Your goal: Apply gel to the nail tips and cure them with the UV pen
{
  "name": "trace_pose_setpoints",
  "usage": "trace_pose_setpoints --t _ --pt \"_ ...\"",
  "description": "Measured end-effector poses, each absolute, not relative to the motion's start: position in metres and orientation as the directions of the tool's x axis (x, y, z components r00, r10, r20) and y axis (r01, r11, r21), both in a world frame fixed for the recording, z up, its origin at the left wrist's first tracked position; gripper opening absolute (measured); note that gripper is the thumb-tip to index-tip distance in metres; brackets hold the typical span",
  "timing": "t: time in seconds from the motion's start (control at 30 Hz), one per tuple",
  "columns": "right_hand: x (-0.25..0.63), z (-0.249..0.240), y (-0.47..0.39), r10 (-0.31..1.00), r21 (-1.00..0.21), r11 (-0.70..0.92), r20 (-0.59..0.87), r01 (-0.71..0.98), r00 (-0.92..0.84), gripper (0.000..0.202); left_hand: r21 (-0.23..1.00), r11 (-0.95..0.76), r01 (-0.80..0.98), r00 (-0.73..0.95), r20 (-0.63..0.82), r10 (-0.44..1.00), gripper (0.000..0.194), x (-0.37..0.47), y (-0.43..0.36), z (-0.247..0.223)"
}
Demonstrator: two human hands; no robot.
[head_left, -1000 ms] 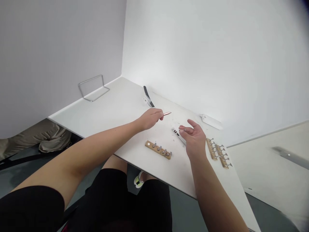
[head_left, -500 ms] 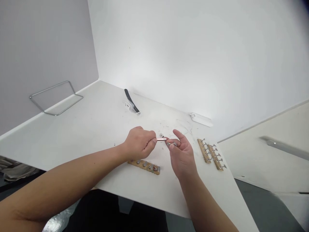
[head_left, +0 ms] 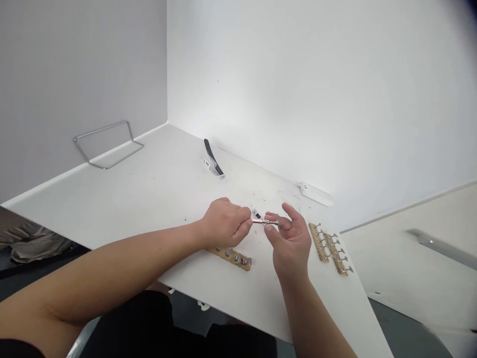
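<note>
My left hand (head_left: pixel 226 223) is closed around a slim, shiny pinkish metal rod (head_left: pixel 257 221), whose rear end is hidden in the fist. The rod points right and meets a small silver metal piece (head_left: pixel 273 223) pinched between thumb and fingers of my right hand (head_left: pixel 291 244); the exact kind of piece is too small to make out. My right hand's other fingers are raised. Below my left hand lies a wooden strip (head_left: pixel 244 265) set with several round silver metal parts, partly covered by the wrist.
Two wooden strips, the nearer (head_left: pixel 319 243) and the outer (head_left: pixel 338 261), hold several upright metal pieces at the right. A black-handled item in clear packaging (head_left: pixel 213 158), a white flat piece (head_left: pixel 315 194), a small black-and-white item (head_left: pixel 257 214) and a bent wire frame (head_left: pixel 108 144) are farther back.
The rod's tip now meets the silver piece, which has turned into line with it. The view has shifted, so everything appears farther right.
</note>
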State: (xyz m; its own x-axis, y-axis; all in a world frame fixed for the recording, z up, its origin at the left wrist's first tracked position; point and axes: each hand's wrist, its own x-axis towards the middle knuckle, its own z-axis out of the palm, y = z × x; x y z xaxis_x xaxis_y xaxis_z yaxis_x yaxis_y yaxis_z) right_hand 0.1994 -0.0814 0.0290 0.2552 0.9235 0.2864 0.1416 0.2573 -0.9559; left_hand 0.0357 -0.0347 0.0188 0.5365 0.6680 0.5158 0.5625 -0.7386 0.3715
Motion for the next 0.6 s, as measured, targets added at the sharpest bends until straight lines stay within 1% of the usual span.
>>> trace_pose_setpoints --t 0.13,0.2,0.23,0.3,0.33,0.4,0.47,0.6 --pt "0.201 0.030 -0.079 0.884 -0.912 0.325 0.387 0.250 0.262 0.061 0.454 -0.653 0.606 0.480 0.446 0.756 0.032 0.032 -0.030 0.019" --pt "0.210 0.029 -0.072 0.863 -0.874 0.304 0.421 0.378 0.279 0.058 0.509 -0.572 0.643 0.427 0.382 0.819 0.033 0.027 -0.023 0.018" --pt "0.216 0.028 -0.068 0.862 -0.840 0.245 0.417 0.484 0.288 0.055 0.533 -0.530 0.660 0.399 0.350 0.848 0.034 0.023 -0.018 0.018" --pt "0.230 0.023 -0.058 0.894 -0.738 0.067 0.343 0.672 0.287 0.047 0.565 -0.455 0.688 0.344 0.298 0.890 0.033 0.015 -0.007 0.015" --pt "0.237 0.019 -0.053 0.921 -0.679 -0.016 0.277 0.734 0.276 0.043 0.573 -0.426 0.700 0.316 0.287 0.904 0.033 0.010 -0.002 0.013" --pt "0.247 0.011 -0.045 0.962 -0.565 -0.115 0.141 0.817 0.233 0.036 0.583 -0.374 0.721 0.264 0.268 0.927 0.033 0.003 0.007 0.009" --pt "0.250 0.003 -0.039 0.976 -0.458 -0.147 0.079 0.877 0.204 0.034 0.588 -0.337 0.736 0.231 0.250 0.940 0.033 -0.001 0.012 0.006" --pt "0.242 -0.006 -0.033 0.980 -0.297 -0.139 0.098 0.945 0.175 0.032 0.572 -0.334 0.749 0.248 0.226 0.942 0.034 0.001 0.012 0.003"
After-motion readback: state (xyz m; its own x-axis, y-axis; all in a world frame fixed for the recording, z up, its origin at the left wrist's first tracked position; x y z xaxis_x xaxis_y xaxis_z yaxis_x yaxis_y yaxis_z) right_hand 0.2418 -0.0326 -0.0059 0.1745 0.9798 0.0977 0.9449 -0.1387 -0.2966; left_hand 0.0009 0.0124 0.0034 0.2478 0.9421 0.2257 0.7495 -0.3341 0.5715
